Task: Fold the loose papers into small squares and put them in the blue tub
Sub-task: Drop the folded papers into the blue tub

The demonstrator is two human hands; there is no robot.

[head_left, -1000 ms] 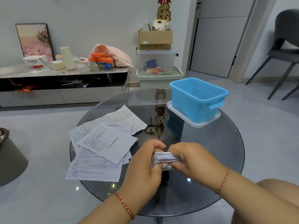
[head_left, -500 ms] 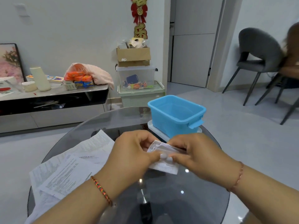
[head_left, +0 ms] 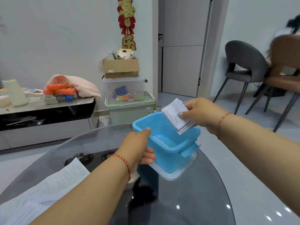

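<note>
One round glass bench (head_left: 203, 200) fills the lower frame. At its 8 o'clock edge lies a spread of loose papers (head_left: 53, 185), printed sheets overlapping; the number cannot be told, as the left forearm covers part of them. One blue tub (head_left: 168, 148) stands at the bench's 12 o'clock side, seated on one clear lid (head_left: 177, 175) beneath it. The tub's interior shows only its blue floor.

Two hands are in view, each with one cord bracelet at the wrist. The left hand (head_left: 138, 146) holds the tub at its 9 o'clock wall: thumb over the rim, fingers curled against the outer side, grip closed on the tub. The right hand (head_left: 201, 114) pinches one folded paper (head_left: 176, 117), thumb on its upper face, grip closed on the paper. The folded paper hangs tilted above the tub's 1 o'clock corner, its lower edge overlapping the rim line in view; contact with the rim cannot be told.

Two chairs (head_left: 243, 69) stand at 2 o'clock, well apart from the bench.
</note>
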